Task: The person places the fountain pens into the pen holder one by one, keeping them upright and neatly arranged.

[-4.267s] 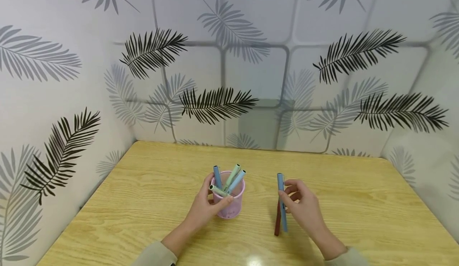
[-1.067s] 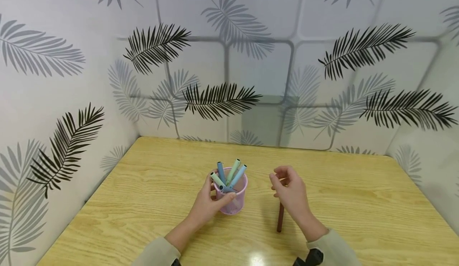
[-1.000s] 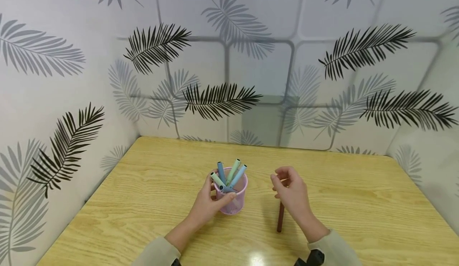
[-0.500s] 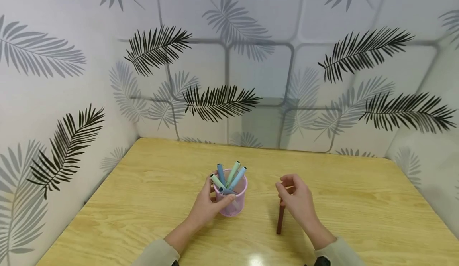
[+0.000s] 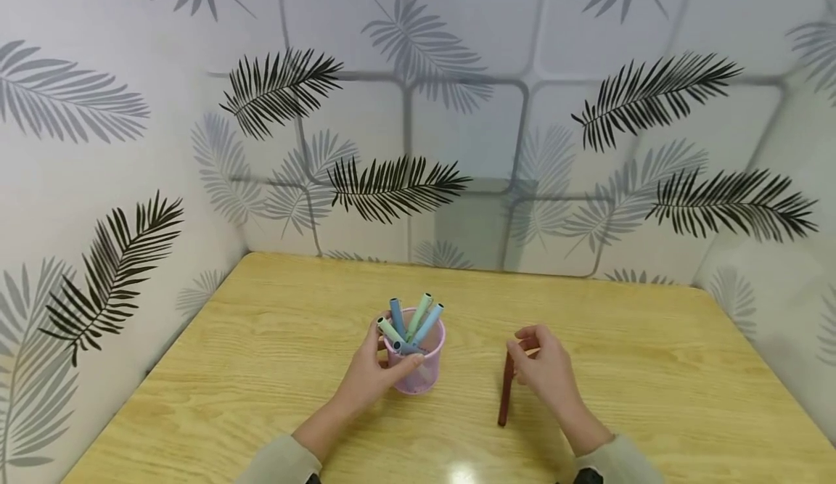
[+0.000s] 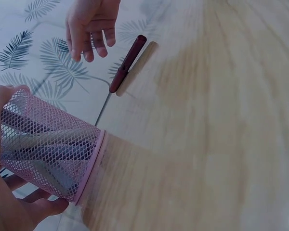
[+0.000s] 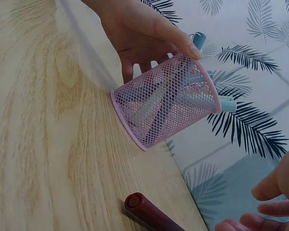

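Observation:
A pink mesh pen holder (image 5: 427,375) stands upright on the table, and my left hand (image 5: 364,376) grips its side, thumb near the rim. Several pens in blue and green lean inside it, among them a light blue pen (image 5: 428,323) and a green pen (image 5: 419,314). To the right lies a dark red pen (image 5: 505,393), which also shows in the left wrist view as a capped pen (image 6: 128,64). My right hand (image 5: 547,372) hovers beside its far end, fingers loosely bent and holding nothing; a gap separates fingers and pen in the left wrist view.
The wood-grain table (image 5: 294,324) runs back to a wall (image 5: 366,128) with a leaf pattern. Between the pen holder and the red pen lies a strip of bare tabletop.
The blue pen held by my right hand about four seconds ago now sits in the pen holder. My right hand has since come down beside the red pen; my left keeps its grip.

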`<action>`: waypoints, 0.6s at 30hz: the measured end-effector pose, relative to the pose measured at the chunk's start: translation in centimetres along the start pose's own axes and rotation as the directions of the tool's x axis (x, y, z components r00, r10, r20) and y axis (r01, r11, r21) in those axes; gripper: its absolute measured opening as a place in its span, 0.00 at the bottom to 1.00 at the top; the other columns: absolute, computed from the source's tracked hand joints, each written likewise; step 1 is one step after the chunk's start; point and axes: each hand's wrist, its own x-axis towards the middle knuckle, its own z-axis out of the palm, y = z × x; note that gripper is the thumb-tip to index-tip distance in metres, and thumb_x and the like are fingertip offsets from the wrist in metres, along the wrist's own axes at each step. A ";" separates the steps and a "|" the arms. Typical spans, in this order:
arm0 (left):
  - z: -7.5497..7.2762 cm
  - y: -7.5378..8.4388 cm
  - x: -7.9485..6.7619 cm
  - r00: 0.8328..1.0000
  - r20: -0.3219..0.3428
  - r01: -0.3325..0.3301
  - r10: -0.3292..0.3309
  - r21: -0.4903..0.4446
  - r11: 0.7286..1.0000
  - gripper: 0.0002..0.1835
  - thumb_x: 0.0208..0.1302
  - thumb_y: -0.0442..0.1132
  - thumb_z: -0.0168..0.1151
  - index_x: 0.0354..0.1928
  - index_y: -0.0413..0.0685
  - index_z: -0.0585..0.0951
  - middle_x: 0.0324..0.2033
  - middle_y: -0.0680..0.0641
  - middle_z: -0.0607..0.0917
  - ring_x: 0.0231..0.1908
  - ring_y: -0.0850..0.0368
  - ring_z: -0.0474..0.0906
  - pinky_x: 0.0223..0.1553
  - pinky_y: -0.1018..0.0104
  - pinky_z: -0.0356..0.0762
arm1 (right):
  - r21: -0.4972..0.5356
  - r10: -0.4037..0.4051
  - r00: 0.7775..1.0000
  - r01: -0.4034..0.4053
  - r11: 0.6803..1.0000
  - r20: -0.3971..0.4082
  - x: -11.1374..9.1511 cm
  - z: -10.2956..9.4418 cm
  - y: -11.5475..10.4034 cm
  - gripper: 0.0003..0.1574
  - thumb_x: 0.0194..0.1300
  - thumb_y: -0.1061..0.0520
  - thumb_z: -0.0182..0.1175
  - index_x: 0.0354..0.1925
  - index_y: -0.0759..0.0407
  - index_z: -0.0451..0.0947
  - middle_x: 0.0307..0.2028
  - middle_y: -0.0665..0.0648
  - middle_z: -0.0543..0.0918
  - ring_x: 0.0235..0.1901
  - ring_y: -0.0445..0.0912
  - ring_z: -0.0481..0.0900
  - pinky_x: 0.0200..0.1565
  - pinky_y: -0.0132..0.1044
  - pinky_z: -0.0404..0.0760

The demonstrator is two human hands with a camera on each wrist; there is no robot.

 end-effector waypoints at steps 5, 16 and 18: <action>0.0 0.0 -0.1 1.000 -0.010 0.009 -0.009 0.004 1.000 0.41 0.55 0.49 0.68 0.68 0.62 0.56 0.52 0.47 0.72 0.47 0.46 0.73 0.41 0.58 0.77 | -0.012 0.044 0.999 -0.043 0.999 0.030 -0.1 0.1 0.3 0.18 0.64 0.60 0.57 0.49 0.69 0.69 0.34 0.62 0.76 0.25 0.52 0.79 0.23 0.40 0.80; 0.0 0.2 -0.1 1.000 0.002 -0.015 0.015 -0.009 1.000 0.41 0.56 0.46 0.67 0.68 0.59 0.56 0.53 0.44 0.71 0.48 0.45 0.73 0.41 0.56 0.77 | -0.113 0.137 0.982 -0.123 0.986 0.131 -0.2 0.1 1.4 0.26 0.64 0.58 0.57 0.53 0.76 0.64 0.39 0.68 0.76 0.17 0.45 0.72 0.20 0.38 0.76; 0.0 0.2 -0.1 1.000 0.004 -0.020 0.020 -0.015 1.000 0.40 0.56 0.46 0.67 0.68 0.59 0.57 0.53 0.44 0.71 0.49 0.45 0.72 0.41 0.56 0.77 | -0.152 0.121 0.984 -0.101 0.983 0.131 -0.2 0.0 1.5 0.27 0.64 0.58 0.58 0.52 0.77 0.64 0.38 0.69 0.77 0.17 0.45 0.73 0.20 0.37 0.75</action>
